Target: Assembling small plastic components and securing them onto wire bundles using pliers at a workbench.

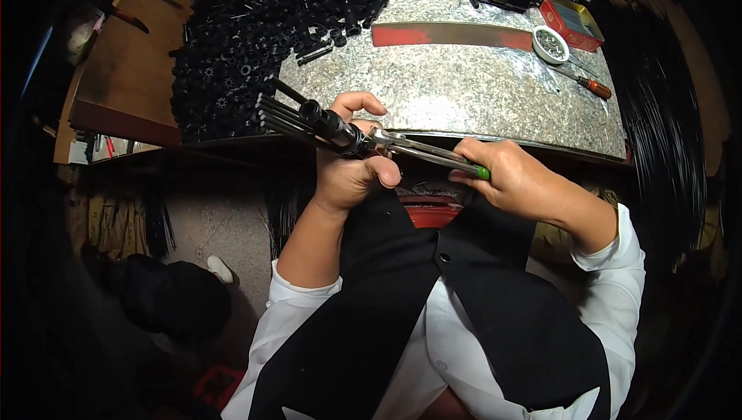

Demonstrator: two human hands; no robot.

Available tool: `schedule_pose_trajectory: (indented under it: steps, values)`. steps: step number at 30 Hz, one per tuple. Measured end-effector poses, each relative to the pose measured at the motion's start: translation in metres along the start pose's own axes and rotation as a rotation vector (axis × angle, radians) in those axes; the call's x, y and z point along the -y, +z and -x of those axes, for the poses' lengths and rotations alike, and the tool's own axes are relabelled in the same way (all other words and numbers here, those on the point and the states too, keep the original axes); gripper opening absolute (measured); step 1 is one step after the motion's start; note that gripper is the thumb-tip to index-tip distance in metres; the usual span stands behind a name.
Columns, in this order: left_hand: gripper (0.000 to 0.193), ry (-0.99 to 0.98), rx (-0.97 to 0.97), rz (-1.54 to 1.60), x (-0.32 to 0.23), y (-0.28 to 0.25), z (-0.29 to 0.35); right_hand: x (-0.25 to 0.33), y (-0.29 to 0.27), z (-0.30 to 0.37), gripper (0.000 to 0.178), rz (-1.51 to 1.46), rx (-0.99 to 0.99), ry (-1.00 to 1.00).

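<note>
My left hand (348, 176) is closed around the base of a black umbrella frame (328, 128). Its thin ribs and a hollow black tube fan out toward the upper left. The left thumb points right and the index finger arches above the frame. My right hand (506, 173) grips a pair of metal pliers (433, 155) with a green tip on one handle. The pliers' jaws meet the frame's end beside my left fingers. What exactly lies between the jaws is too small to make out. Both hands are just in front of the table's near edge.
A large heap of black plastic parts (232, 57) covers the speckled table's (464, 95) left and back. Farther right are a red-and-grey strip (452, 34), a white bowl (550, 45) of small metal pieces, a red box (572, 22) and a screwdriver (587, 85). Long black rods (665, 119) hang at the right.
</note>
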State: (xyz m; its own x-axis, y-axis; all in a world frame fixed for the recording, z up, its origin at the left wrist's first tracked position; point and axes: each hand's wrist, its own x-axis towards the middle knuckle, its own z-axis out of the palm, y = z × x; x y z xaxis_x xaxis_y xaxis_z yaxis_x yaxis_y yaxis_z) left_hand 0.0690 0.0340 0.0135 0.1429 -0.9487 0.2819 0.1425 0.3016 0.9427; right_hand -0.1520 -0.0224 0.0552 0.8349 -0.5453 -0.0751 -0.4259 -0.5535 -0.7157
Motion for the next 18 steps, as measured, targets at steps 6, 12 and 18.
schedule_pose_trajectory:
  steps: [6, 12, 18]
  values:
    - [0.086, -0.049, 0.044, 0.247, -0.007, -0.001, -0.004, -0.004, -0.003, 0.003, 0.021, 0.012, -0.053, -0.061]
    - [0.088, -0.100, 0.147, 0.067, -0.003, -0.009, -0.003, 0.007, -0.021, 0.017, 0.026, 0.676, -0.221, -0.107]
    - [0.074, -0.148, 0.199, 0.101, 0.003, 0.000, -0.003, 0.018, -0.033, 0.023, 0.026, 0.824, -0.223, -0.155]
